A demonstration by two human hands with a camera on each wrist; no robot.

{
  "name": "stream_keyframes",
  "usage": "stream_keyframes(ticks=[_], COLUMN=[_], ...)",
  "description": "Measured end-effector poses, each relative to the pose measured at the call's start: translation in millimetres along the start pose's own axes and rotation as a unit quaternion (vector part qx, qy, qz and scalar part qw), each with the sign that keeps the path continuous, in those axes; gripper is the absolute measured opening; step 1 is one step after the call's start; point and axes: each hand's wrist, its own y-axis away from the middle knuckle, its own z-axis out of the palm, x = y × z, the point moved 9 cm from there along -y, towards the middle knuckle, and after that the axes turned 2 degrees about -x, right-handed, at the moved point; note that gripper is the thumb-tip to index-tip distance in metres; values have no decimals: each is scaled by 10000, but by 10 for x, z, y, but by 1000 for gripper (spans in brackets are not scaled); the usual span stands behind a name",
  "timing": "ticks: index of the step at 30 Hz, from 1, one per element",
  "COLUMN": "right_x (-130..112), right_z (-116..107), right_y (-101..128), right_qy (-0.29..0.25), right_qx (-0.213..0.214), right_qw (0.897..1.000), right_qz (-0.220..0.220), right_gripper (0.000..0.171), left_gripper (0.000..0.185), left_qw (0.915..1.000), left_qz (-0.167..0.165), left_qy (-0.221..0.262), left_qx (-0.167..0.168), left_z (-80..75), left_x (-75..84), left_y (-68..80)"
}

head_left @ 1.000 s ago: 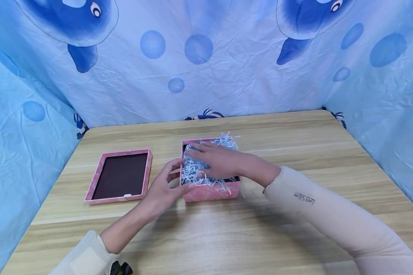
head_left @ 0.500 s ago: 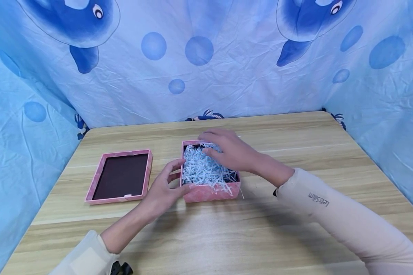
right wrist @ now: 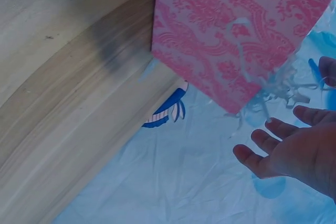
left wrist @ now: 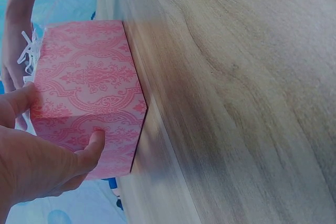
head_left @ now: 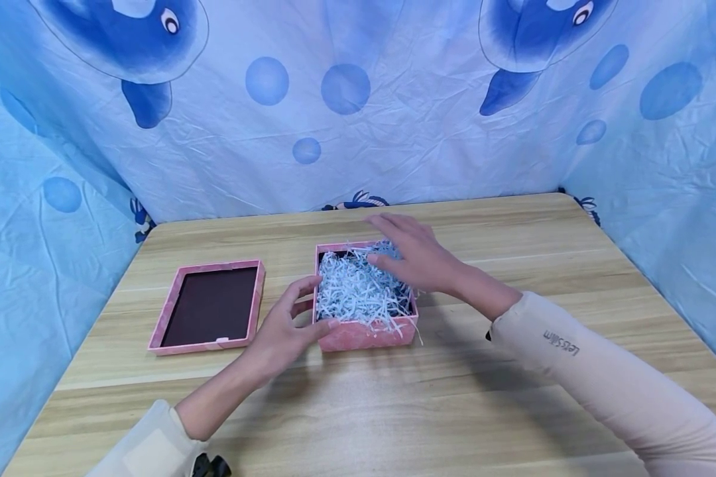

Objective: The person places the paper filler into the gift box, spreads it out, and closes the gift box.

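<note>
Head view shows my left hand (head_left: 283,328) pinching the box (head_left: 364,334) at its near-left corner mid-table, while my right hand (head_left: 414,255), fingers spread, rests on the shreds (head_left: 355,291) at its far-right.

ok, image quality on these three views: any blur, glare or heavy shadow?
Head view: even light, sharp, soft shadow on the table under the right hand. Left wrist view: pink box crisp, dark shadow beside it, left hand slightly soft. Right wrist view: tilted, shredded paper blurred, no glare.
</note>
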Motion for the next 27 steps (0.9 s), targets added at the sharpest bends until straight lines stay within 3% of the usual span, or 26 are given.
stream_keyframes(ticks=[9,16,27], right_x=[149,171,-83], right_z=[52,202,411], right_y=[53,68,157], right_qy=[-217,-267,-200], right_qx=[-217,-567,-911], right_qw=[9990,9979,9956], right_qz=[312,152,-103], right_gripper=[71,72,69], left_gripper=[69,70,70], left_qw=[10000,10000,10000], left_qz=[-22,-28,-3], left_qy=[-18,-23,-60], left_qx=[10,16,-66], left_z=[3,4,5], left_x=[-7,0,18], left_y=[0,1,16])
